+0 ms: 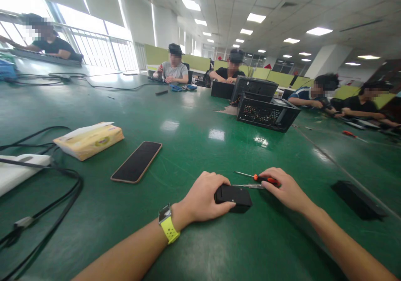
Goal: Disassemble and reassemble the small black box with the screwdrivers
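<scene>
My left hand (203,199) is wrapped round a small black rectangular box (241,198) that has small screws in its top. To the right of that box is my right hand (286,189), its fingers closed over the handle of a screwdriver with an orange-and-black grip (256,177). A second, thin screwdriver (250,186) with a greyish shaft and handle reaches from my right fingertips to the box's far edge. Whether both tools are gripped or one only touched, I cannot tell. Further right lies a long black part (359,199).
A phone (137,162) and a yellow tissue pack (90,141) lie left on the green table (188,247). Black cables (70,193) run along the left edge. Black computer cases (266,110) stand ahead. An orange screwdriver (351,134) lies far right. Several people sit round the table.
</scene>
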Demonstrator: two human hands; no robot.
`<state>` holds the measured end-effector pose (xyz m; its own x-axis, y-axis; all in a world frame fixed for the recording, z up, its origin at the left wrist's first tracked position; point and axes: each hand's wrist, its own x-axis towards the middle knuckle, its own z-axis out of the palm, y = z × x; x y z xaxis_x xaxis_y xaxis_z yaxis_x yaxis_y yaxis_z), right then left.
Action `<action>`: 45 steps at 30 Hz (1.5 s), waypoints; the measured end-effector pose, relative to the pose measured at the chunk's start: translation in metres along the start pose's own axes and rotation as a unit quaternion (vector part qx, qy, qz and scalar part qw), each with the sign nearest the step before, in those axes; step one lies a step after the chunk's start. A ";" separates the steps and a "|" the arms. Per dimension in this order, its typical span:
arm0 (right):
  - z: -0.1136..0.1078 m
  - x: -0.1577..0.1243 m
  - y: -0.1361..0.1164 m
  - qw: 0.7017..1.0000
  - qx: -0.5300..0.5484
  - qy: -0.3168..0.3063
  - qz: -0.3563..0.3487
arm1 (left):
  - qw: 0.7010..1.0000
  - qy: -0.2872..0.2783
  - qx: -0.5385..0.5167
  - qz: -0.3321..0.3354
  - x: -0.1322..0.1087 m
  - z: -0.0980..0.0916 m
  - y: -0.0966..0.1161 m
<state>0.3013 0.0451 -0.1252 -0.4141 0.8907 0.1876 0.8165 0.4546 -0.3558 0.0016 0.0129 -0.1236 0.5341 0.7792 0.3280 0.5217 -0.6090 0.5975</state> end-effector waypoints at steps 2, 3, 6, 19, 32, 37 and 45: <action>0.000 -0.002 0.016 0.999 -0.003 0.018 0.042 | 1.000 -0.003 -0.001 0.007 0.000 0.000 0.000; 0.000 -0.003 0.023 0.998 -0.003 0.014 0.062 | 1.000 -0.003 -0.004 0.009 0.000 0.000 0.000; -0.005 -0.003 0.039 0.995 0.028 -0.020 0.090 | 1.000 -0.002 -0.012 0.002 0.001 0.000 0.001; -0.028 -0.001 0.031 0.844 0.422 0.274 0.184 | 1.000 -0.008 -0.010 0.005 -0.002 -0.002 -0.001; -0.072 0.054 -0.104 0.715 0.659 0.230 0.037 | 1.000 0.000 -0.011 0.005 0.006 0.003 -0.005; -0.047 0.060 -0.111 0.661 0.721 0.203 0.048 | 1.000 -0.009 -0.013 0.006 0.011 0.008 -0.004; -0.039 0.058 -0.106 0.682 0.702 0.204 0.014 | 1.000 -0.004 -0.015 -0.004 0.013 0.010 -0.002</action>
<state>0.2060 0.0487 -0.0410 -0.0252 0.9533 0.3011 -0.4861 0.2515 -0.8369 0.0138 0.0226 -0.1281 0.5360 0.7826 0.3167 0.5064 -0.5982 0.6210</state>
